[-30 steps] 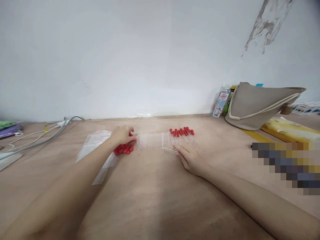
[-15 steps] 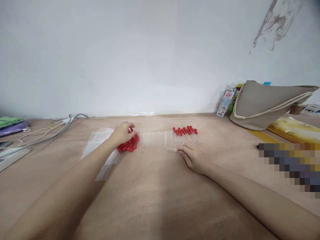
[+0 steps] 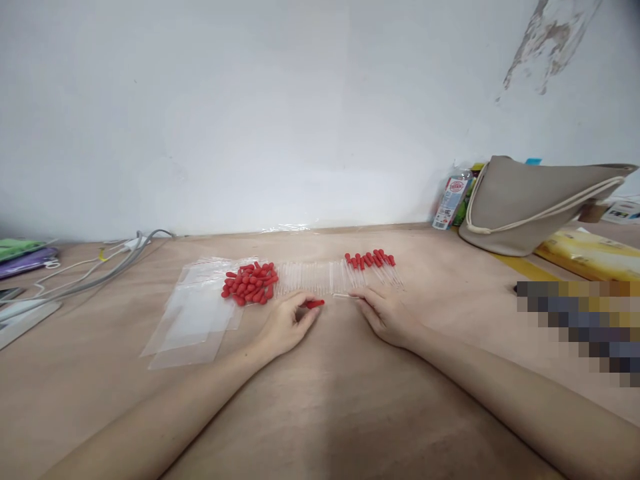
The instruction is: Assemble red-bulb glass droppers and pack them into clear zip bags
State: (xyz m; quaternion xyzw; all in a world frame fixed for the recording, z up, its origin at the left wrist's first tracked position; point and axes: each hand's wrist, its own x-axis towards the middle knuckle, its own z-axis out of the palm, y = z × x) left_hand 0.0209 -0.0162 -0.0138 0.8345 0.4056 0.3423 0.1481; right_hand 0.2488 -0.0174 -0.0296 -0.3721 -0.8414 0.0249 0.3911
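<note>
Behind the brown counter [image 3: 350, 413], a pale wall [image 3: 240, 113] is rising, its peeled patch [image 3: 554, 40] showing between one and two o'clock from the gap between the hands. On that gap's nine o'clock side, the left hand [image 3: 290, 323] is pinching a red bulb [image 3: 315, 304], one end pointing toward three o'clock. Opposite, the right hand [image 3: 387, 317] is gripping a thin clear tube [image 3: 344, 295], its free end facing the bulb, near but apart. More clear tubes [image 3: 305, 277] are lying side by side toward eleven o'clock; red-capped tubes [image 3: 370, 260] are resting at two o'clock. Piled red bulbs [image 3: 249, 285] are sitting partly over plastic bags [image 3: 185, 327] toward nine o'clock. Farther out, past two o'clock, a grey bag [image 3: 530, 207] is leaning.
</note>
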